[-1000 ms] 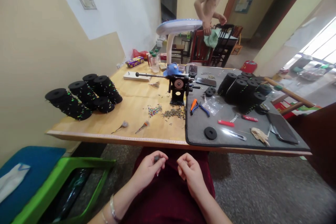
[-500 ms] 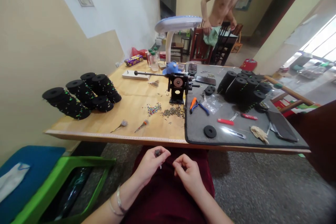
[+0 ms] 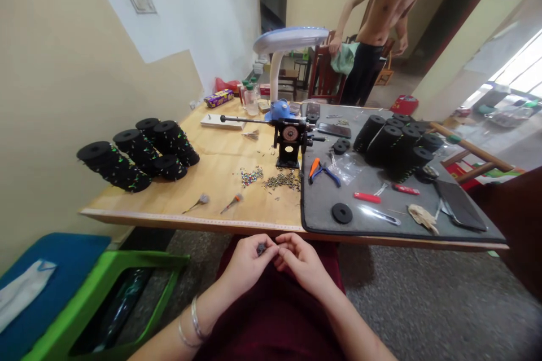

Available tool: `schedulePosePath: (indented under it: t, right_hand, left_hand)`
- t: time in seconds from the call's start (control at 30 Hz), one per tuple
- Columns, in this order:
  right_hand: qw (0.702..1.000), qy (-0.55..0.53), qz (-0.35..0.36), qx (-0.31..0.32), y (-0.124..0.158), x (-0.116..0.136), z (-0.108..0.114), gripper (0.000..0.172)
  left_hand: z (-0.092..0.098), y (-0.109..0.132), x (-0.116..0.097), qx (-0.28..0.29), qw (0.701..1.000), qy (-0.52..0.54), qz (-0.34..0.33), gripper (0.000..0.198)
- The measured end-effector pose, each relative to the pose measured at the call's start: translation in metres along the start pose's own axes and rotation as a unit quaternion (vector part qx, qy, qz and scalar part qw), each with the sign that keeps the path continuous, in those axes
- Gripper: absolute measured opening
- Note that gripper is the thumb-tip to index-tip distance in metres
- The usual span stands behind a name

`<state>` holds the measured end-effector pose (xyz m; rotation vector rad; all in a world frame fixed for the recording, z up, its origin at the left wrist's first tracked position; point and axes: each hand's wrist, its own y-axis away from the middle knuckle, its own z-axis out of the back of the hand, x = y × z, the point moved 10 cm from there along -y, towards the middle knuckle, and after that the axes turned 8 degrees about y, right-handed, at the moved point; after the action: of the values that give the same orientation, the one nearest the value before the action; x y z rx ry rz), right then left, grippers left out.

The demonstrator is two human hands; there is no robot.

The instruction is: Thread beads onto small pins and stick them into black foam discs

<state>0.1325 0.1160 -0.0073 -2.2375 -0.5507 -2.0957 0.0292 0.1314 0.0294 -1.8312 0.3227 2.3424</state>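
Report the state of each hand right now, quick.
Left hand: closed around a small dark-grey bundle.
Right hand: closed, fingertips pinched beside the left's; whether it holds anything cannot be told.

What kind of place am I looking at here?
It looks like a room in a home, used partly as a small workspace: a desk lamp and pliers on the wooden table, and beyond it a wooden chair.

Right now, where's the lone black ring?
In the head view, right of centre, the black ring lies on the grey mat near its front edge, beyond the right hand and left of a silver tool.
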Motion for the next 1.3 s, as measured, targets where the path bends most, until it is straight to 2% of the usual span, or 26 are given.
schedulePosePath:
  t: [0.1, 0.2, 0.3, 0.4, 0.53, 0.63, 0.73, 0.83, 0.9, 1.0, 1.1, 1.2, 1.27, 1.3]
  right_hand:
    - [0.999, 0.051, -0.009, 0.005, 0.000, -0.002, 0.000, 0.022]
    - [0.992, 0.124, 0.006, -0.017, 0.003, 0.004, 0.005, 0.014]
    - [0.988, 0.149, 0.021, -0.040, 0.005, 0.006, 0.009, 0.019]
    - [0.992, 0.109, 0.022, -0.056, 0.005, -0.002, 0.015, 0.022]
    - [0.996, 0.014, 0.010, -0.083, 0.002, -0.021, 0.026, 0.032]
    - [0.994, -0.035, 0.010, -0.106, 0.003, -0.028, 0.033, 0.036]
    - [0.991, -0.076, 0.009, -0.112, 0.006, -0.030, 0.035, 0.036]
    - [0.988, -0.114, -0.005, -0.107, 0.009, -0.033, 0.034, 0.037]
    - [0.985, -0.139, -0.014, -0.101, 0.010, -0.034, 0.031, 0.037]
    - [0.982, -0.161, -0.023, -0.094, 0.011, -0.034, 0.025, 0.037]
    - [0.983, -0.161, -0.020, -0.090, 0.011, -0.030, 0.021, 0.038]
    - [0.983, -0.159, -0.017, -0.091, 0.013, -0.025, 0.020, 0.038]
    - [0.983, -0.156, -0.016, -0.095, 0.015, -0.024, 0.020, 0.038]
    - [0.984, -0.152, -0.016, -0.096, 0.015, -0.024, 0.019, 0.038]
  left_hand:
    - [0.003, -0.001, -0.006, 0.002, 0.999, -0.048, -0.023, 0.021]
    - [0.003, -0.003, -0.012, 0.011, 0.995, -0.087, -0.041, 0.019]
    - [0.002, -0.006, -0.022, 0.030, 0.989, -0.133, -0.065, 0.016]
    - [0.007, -0.016, -0.030, 0.029, 0.970, -0.223, -0.090, 0.017]
    - [0.021, -0.044, -0.032, -0.026, 0.926, -0.364, -0.093, 0.011]
    - [0.027, -0.064, -0.033, -0.051, 0.914, -0.392, -0.095, 0.019]
    - [0.036, -0.068, -0.043, -0.083, 0.907, -0.390, -0.133, 0.035]
    - [0.064, -0.056, -0.056, -0.167, 0.895, -0.376, -0.172, 0.035]
    - [0.087, -0.050, -0.050, -0.211, 0.888, -0.384, -0.139, 0.029]
    - [0.108, -0.051, -0.029, -0.219, 0.893, -0.385, -0.080, 0.024]
    - [0.118, -0.054, -0.017, -0.221, 0.901, -0.366, -0.070, 0.023]
    - [0.121, -0.046, -0.015, -0.231, 0.910, -0.337, -0.071, 0.025]
    - [0.115, -0.034, -0.011, -0.217, 0.937, -0.264, -0.069, 0.023]
    - [0.107, -0.027, -0.006, -0.192, 0.964, -0.176, -0.061, 0.022]
